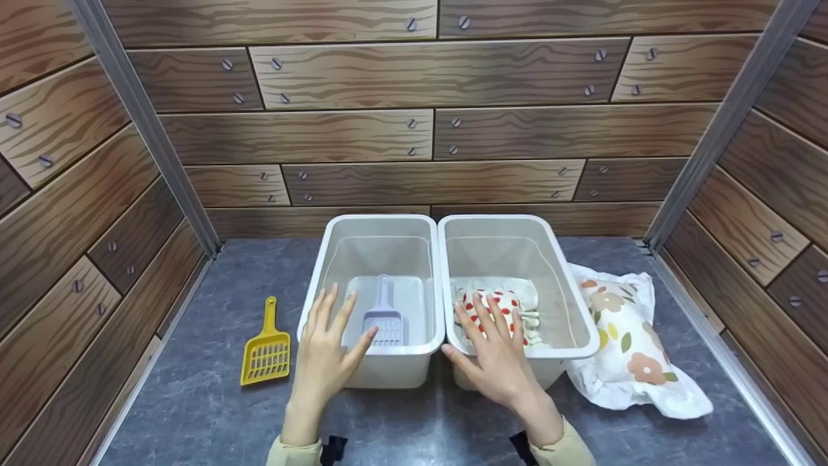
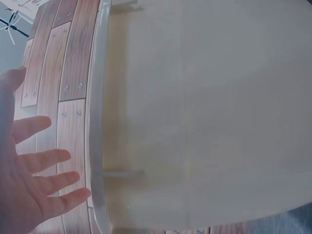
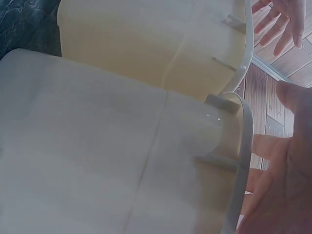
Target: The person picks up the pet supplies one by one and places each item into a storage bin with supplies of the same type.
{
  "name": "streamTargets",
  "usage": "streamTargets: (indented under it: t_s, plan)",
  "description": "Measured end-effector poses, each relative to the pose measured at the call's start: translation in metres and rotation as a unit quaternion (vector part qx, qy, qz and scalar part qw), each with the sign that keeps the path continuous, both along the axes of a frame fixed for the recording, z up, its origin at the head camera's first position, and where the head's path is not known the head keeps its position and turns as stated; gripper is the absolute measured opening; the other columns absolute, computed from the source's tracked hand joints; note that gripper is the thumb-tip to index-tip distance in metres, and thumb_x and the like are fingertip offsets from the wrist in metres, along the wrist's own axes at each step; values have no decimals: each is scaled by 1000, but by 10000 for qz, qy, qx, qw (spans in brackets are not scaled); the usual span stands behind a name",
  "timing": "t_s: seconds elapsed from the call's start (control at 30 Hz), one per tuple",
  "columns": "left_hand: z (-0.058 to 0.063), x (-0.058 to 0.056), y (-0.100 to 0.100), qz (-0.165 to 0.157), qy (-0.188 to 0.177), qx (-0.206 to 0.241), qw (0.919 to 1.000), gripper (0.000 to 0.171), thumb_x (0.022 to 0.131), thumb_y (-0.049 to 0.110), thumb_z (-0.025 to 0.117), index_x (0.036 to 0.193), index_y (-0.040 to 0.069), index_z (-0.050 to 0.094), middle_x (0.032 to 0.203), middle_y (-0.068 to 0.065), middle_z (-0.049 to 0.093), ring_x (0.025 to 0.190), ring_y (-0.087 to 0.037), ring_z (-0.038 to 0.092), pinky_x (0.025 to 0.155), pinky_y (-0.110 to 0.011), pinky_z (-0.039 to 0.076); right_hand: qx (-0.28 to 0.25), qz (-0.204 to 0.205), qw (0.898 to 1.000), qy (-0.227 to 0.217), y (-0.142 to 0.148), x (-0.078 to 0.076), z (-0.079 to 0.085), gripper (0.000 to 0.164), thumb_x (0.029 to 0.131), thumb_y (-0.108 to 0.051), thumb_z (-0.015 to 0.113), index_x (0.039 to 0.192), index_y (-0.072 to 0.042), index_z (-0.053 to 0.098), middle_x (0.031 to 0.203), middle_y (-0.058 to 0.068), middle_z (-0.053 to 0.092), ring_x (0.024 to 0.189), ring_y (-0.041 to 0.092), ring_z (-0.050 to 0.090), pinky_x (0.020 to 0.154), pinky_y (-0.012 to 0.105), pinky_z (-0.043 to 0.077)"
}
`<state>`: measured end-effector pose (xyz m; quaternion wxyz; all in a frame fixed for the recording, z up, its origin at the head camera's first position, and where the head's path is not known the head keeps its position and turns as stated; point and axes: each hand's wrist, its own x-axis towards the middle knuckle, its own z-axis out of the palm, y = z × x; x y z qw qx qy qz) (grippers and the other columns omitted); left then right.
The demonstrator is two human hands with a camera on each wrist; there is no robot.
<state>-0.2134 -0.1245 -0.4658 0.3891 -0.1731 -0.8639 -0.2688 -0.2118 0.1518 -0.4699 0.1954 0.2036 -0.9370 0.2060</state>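
Note:
Two pale grey plastic bins stand side by side in the head view. Over the near rim of the left bin (image 1: 391,370) my left hand (image 1: 326,353) hovers with fingers spread, holding nothing. Inside that bin lies a lavender slotted scoop (image 1: 385,317). My right hand (image 1: 498,359) is spread above the near rim of the right bin (image 1: 569,353), also holding nothing. Partly hidden under its fingers, a white bag with red spots (image 1: 511,301) lies in the right bin. Both wrist views show the bins' outer walls and spread fingers near the rims.
A yellow slotted scoop (image 1: 266,353) lies on the dark grey tabletop (image 1: 213,401) left of the bins. To their right, a plump white pouch with a flower print (image 1: 631,343) leans near the right bin's wall. Wood-patterned panels (image 1: 362,136) enclose the back and sides.

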Motion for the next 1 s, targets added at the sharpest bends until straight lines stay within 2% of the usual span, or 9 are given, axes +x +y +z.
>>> streamTargets:
  t_s: [0.27, 0.57, 0.73, 0.9, 1.0]
  plan:
    - [3, -2, -7, 111, 139, 64, 9998, 58, 92, 48, 61, 131, 4, 61, 137, -27, 52, 128, -46, 45, 99, -62, 39, -68, 77, 9998, -147, -3, -1, 2, 65, 94, -48, 57, 148, -13, 44, 155, 19, 33, 144, 40, 23, 111, 67, 8]
    - [3, -4, -25, 189, 372, 269, 9988, 52, 82, 24, 75, 127, 1, 63, 131, -27, 56, 118, -45, 53, 96, -58, 44, 41, 108, 9999, -83, -7, -2, 1, 65, 95, -49, 55, 147, -13, 45, 155, 17, 34, 145, 39, 23, 111, 66, 6]
    - [2, -5, -38, 339, 540, 677, 9957, 48, 79, 15, 75, 123, 0, 65, 124, -24, 61, 111, -45, 56, 92, -57, 46, 37, 94, 9997, -206, -11, -3, 0, 65, 95, -51, 54, 148, -14, 44, 155, 16, 34, 145, 39, 22, 111, 68, 8]
    - [-2, -8, -53, 599, 710, 1245, 9879, 42, 78, 8, 75, 119, 0, 68, 118, -20, 65, 106, -41, 59, 89, -53, 47, 4, 118, 9995, -281, -14, -3, 0, 66, 95, -52, 53, 148, -15, 44, 156, 16, 34, 145, 39, 21, 110, 69, 9]
    - [-3, -9, -61, 780, 685, 1425, 9843, 40, 79, 7, 75, 118, 0, 68, 116, -19, 65, 105, -38, 59, 87, -52, 48, 0, 135, 9995, -281, -15, -3, 1, 65, 95, -52, 53, 148, -16, 44, 156, 16, 33, 145, 40, 22, 110, 69, 10]
